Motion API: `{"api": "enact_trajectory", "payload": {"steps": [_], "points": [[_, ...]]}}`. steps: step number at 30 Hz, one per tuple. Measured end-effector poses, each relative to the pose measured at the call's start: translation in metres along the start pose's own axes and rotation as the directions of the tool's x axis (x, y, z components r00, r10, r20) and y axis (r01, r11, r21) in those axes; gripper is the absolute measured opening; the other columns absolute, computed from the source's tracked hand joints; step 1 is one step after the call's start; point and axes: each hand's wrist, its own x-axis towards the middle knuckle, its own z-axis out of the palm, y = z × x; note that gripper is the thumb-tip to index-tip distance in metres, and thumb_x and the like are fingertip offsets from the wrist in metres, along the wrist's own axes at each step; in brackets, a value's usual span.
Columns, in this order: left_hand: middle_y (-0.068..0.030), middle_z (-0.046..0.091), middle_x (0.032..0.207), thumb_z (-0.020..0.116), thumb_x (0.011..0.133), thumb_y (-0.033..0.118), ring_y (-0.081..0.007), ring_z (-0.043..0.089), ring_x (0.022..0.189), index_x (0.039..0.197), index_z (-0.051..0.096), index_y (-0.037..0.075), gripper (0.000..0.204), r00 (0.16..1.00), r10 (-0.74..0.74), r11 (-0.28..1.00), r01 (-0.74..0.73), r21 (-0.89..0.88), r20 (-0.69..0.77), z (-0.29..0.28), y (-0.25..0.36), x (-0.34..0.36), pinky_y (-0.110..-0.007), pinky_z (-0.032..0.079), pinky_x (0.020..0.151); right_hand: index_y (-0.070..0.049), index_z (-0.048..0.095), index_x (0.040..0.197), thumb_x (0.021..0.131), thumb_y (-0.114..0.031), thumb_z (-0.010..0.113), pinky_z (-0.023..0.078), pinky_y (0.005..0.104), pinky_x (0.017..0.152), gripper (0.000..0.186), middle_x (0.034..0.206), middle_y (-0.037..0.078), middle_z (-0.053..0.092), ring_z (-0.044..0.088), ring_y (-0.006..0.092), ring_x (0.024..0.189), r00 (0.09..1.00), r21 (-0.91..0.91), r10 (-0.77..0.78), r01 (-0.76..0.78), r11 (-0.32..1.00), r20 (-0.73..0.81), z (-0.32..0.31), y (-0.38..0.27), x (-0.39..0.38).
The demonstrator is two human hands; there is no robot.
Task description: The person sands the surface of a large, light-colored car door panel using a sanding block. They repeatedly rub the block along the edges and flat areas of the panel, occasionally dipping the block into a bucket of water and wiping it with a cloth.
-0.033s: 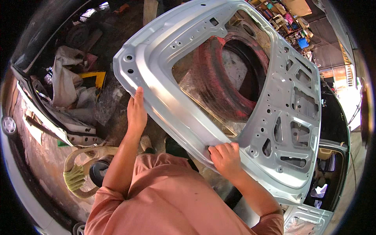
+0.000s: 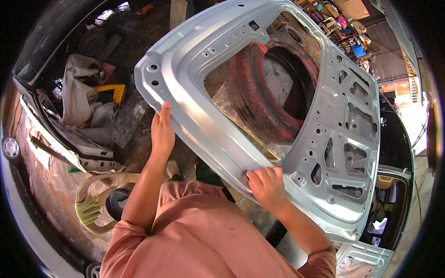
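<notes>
A large silver-grey car tailgate panel (image 2: pixel 218 125) stands tilted in front of me, with a big window opening and several cut-outs. My left hand (image 2: pixel 162 134) grips its near left edge, thumb on the face and the other fingers hidden behind. Farther right along the near edge, my right hand (image 2: pixel 267 186) is closed, its curled fingers against the frame below the window opening. A small dark patch shows at those fingertips; whether they pinch something there I cannot make out.
A worn reddish tyre (image 2: pixel 259 92) shows through the window opening. To the left are a white car panel (image 2: pixel 95 163), a grey cloth (image 2: pixel 76 97) and a ring wrapped in green cloth (image 2: pixel 88 211). A dark car (image 2: pixel 394 134) stands at right; cluttered shelves (image 2: pixel 343 28) are behind.
</notes>
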Motion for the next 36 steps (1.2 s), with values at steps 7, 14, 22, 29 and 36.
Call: {"api": "enact_trajectory", "payload": {"steps": [7,14,22,29,36], "points": [[-0.0147,0.067,0.129,0.052,0.111,0.051,-0.0220,0.060,0.118,0.142,0.057,-0.009,0.068,1.000,-0.008,1.000,0.008,0.024,-0.011,-0.003,-0.006,0.007,-0.034,0.044,0.105,-0.011,0.067,0.107,0.089,-0.017,0.064,0.041,0.0418,0.086,0.019,0.095,0.003,0.057,0.060,0.0213,0.092,0.998,-0.012,-0.051,0.050,0.999,-0.047,0.030,-0.024,0.125],[-0.0148,0.067,0.128,0.051,0.111,0.052,-0.0223,0.060,0.117,0.142,0.058,-0.008,0.068,1.000,0.002,1.000,-0.001,-0.031,0.019,-0.003,-0.006,0.004,-0.035,0.045,0.105,-0.011,0.070,0.106,0.091,-0.019,0.064,0.040,0.0405,0.083,0.018,0.090,0.001,0.054,0.059,0.0202,0.085,0.999,-0.033,-0.023,0.023,0.999,0.025,0.003,-0.001,0.008],[-0.0144,0.067,0.126,0.051,0.111,0.054,-0.0225,0.061,0.117,0.139,0.059,-0.008,0.069,0.999,0.007,1.000,-0.007,0.002,0.035,-0.005,-0.004,0.003,-0.035,0.045,0.103,-0.012,0.065,0.099,0.091,-0.019,0.062,0.041,0.0420,0.083,0.012,0.091,0.003,0.055,0.060,0.0214,0.085,0.994,-0.039,-0.094,0.091,0.995,-0.062,0.026,-0.015,0.104],[-0.0148,0.069,0.120,0.050,0.111,0.055,-0.0230,0.063,0.111,0.135,0.061,-0.008,0.069,1.000,-0.005,1.000,0.004,0.028,0.018,-0.007,-0.004,0.005,-0.037,0.048,0.099,-0.010,0.068,0.103,0.092,-0.018,0.064,0.042,0.0415,0.082,0.014,0.091,0.001,0.055,0.061,0.0197,0.086,0.999,-0.041,-0.036,0.034,0.999,-0.038,0.022,-0.016,0.077],[-0.0183,0.070,0.126,0.050,0.110,0.056,-0.0254,0.064,0.117,0.140,0.059,-0.009,0.072,0.999,-0.018,1.000,0.018,0.004,0.028,-0.005,-0.007,0.002,-0.038,0.048,0.102,-0.010,0.068,0.109,0.093,-0.017,0.064,0.041,0.0421,0.084,0.018,0.094,0.002,0.055,0.060,0.0205,0.088,0.999,-0.025,-0.025,0.026,0.999,0.025,0.010,-0.009,0.040]]}}
